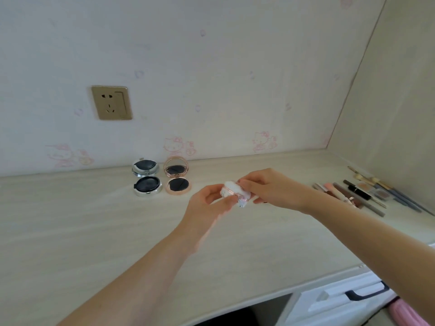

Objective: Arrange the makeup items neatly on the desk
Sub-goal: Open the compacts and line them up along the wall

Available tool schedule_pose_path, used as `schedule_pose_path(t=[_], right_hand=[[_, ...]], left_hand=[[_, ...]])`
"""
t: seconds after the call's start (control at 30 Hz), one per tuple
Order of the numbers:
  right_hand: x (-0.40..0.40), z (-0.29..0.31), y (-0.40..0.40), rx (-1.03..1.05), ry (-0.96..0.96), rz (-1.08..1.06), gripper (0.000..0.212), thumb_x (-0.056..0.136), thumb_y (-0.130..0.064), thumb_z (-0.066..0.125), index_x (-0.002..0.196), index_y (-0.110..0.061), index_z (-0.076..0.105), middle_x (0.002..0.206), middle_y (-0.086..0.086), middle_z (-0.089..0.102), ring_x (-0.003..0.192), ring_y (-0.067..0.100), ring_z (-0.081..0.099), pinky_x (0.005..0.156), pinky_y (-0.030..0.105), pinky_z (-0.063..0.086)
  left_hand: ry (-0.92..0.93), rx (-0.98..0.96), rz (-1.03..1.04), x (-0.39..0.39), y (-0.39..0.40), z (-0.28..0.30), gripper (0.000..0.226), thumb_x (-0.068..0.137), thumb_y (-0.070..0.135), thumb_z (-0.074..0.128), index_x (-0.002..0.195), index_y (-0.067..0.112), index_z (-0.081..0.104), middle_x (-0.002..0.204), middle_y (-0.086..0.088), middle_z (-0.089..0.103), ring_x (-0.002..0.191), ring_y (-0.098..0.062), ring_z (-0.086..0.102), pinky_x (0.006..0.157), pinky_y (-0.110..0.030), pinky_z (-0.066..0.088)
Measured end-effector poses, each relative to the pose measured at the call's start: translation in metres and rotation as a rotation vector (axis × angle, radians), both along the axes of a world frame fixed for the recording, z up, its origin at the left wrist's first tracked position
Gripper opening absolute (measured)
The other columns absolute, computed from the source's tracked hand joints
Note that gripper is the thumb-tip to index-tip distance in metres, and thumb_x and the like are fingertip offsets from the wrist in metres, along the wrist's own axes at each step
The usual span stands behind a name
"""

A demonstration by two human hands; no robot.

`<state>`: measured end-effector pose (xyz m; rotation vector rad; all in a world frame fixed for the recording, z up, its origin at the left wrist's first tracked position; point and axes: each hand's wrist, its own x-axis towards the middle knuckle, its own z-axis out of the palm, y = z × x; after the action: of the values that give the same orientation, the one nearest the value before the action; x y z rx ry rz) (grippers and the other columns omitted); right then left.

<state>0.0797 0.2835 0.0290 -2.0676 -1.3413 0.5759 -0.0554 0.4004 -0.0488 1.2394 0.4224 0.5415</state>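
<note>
Both hands hold one small white compact up above the bench. The left hand pinches it from below and the right hand pinches its top edge. It looks like the hands are opening the lid, but the picture is blurry there, so I cannot be sure.

Two open compacts sit side by side near the wall, a silver one and a pink-gold one. Brushes and pencils lie in a row far to the right.

To do this step well, hold the bottom still, lift the lid slowly, then set it down just right of the pink-gold one, in line with both.
</note>
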Motion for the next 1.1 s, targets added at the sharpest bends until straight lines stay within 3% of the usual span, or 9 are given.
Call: schedule_pose_path(t=[0.07,0.17,0.33,0.47,0.67,0.83,0.97,1.1], right_hand=[[-0.009,-0.001,0.009,-0.023,-0.025,0.009,0.041,0.092,-0.047,0.048,0.123,-0.022,0.06,0.11,-0.008,0.068,0.098,0.009,0.064,0.089,0.036,0.055],[-0.021,-0.003,0.023,-0.036,-0.078,0.048,0.052,0.089,-0.055,0.046,0.132,-0.028,0.052,0.124,-0.015,0.059,0.108,0.008,0.059,0.095,0.038,0.05],[-0.044,-0.005,0.042,-0.005,-0.03,0.164,0.047,0.086,-0.052,0.057,0.129,-0.033,0.053,0.12,-0.018,0.059,0.095,0.003,0.065,0.081,0.029,0.057],[-0.057,-0.01,0.054,0.009,-0.062,0.198,0.05,0.08,-0.054,0.065,0.125,-0.035,0.054,0.117,-0.017,0.06,0.09,0.001,0.065,0.077,0.024,0.052],[-0.069,-0.016,0.066,0.028,-0.106,0.157,0.053,0.07,-0.054,0.074,0.117,-0.039,0.058,0.107,-0.022,0.062,0.084,-0.005,0.064,0.07,0.016,0.049],[-0.067,-0.014,0.072,-0.011,-0.194,0.198,0.05,0.068,-0.048,0.077,0.114,-0.038,0.062,0.106,-0.018,0.065,0.086,-0.004,0.062,0.071,0.02,0.052],[-0.067,-0.014,0.075,-0.027,-0.244,0.268,0.039,0.073,-0.045,0.073,0.107,-0.028,0.067,0.102,-0.007,0.069,0.086,0.006,0.061,0.08,0.036,0.054],[-0.061,-0.01,0.076,-0.067,-0.199,0.31,0.031,0.078,-0.038,0.07,0.108,-0.033,0.067,0.101,-0.009,0.07,0.089,0.007,0.064,0.088,0.037,0.052]], left_hand=[[-0.059,-0.106,-0.008,-0.012,0.008,0.001,0.04,0.082,0.005,0.071,0.119,0.002,0.058,0.107,-0.011,0.072,0.104,-0.024,0.067,0.089,-0.029,0.055],[-0.06,-0.157,-0.008,-0.03,0.017,0.005,0.033,0.088,0.003,0.061,0.12,0.001,0.059,0.111,-0.015,0.07,0.107,-0.027,0.065,0.088,-0.027,0.055],[-0.043,-0.114,-0.011,-0.056,0.029,0.004,0.032,0.089,0.006,0.06,0.121,0.007,0.061,0.114,-0.014,0.069,0.107,-0.029,0.065,0.092,-0.032,0.054],[-0.066,-0.107,-0.007,-0.072,0.039,0.0,0.028,0.089,0.011,0.062,0.118,0.012,0.065,0.115,-0.012,0.069,0.107,-0.027,0.066,0.088,-0.032,0.055],[-0.125,-0.153,-0.025,-0.083,0.045,-0.01,0.044,0.084,0.013,0.065,0.128,0.009,0.058,0.122,-0.012,0.065,0.11,-0.03,0.064,0.082,-0.032,0.055],[-0.159,-0.17,-0.051,-0.084,0.049,-0.015,0.047,0.076,0.007,0.068,0.123,0.004,0.061,0.119,-0.017,0.066,0.108,-0.03,0.065,0.083,-0.029,0.055],[-0.163,-0.173,-0.049,-0.084,0.052,-0.019,0.048,0.076,0.001,0.068,0.123,-0.001,0.059,0.118,-0.018,0.066,0.109,-0.03,0.065,0.084,-0.028,0.055],[-0.164,-0.165,-0.036,-0.084,0.052,-0.021,0.051,0.073,-0.002,0.069,0.123,0.0,0.058,0.118,-0.02,0.066,0.109,-0.032,0.064,0.089,-0.031,0.054]])
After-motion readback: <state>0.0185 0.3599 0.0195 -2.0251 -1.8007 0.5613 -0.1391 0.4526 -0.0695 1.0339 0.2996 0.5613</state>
